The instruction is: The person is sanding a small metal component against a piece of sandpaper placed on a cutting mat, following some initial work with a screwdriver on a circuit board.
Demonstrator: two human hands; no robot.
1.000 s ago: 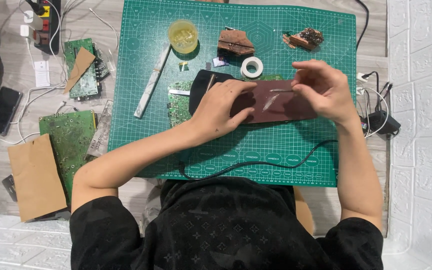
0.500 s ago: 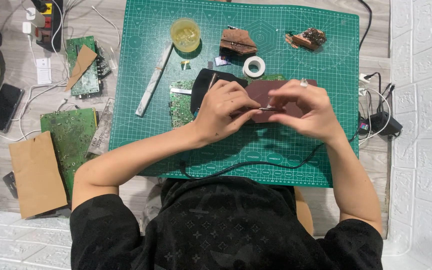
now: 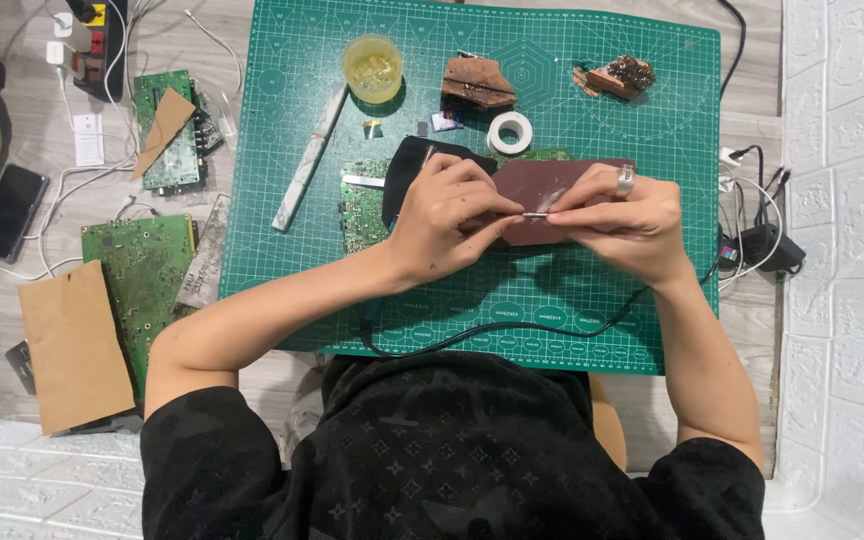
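Note:
Over the green cutting mat [image 3: 282, 200], my left hand [image 3: 442, 215] and my right hand [image 3: 622, 220] meet on a thin silver metal piece [image 3: 535, 214]; both pinch it at their fingertips. Under the hands lies a dark reddish-brown sheet [image 3: 542, 185]. A black pouch [image 3: 407, 165] and a green circuit board [image 3: 360, 205] lie beneath my left hand. My right hand wears a ring.
On the mat sit a yellow cup [image 3: 372, 68], a white tape roll [image 3: 509, 131], brown scraps [image 3: 477, 82] and a long pale strip [image 3: 309, 157]. Left of the mat lie more circuit boards [image 3: 142, 270], brown cardboard [image 3: 74, 345] and a phone [image 3: 10, 212]. A black cable [image 3: 512, 335] crosses the mat's near edge.
My right hand moved left and closed in toward my left hand over the brown sheet. Both hands now pinch the small metal piece together.

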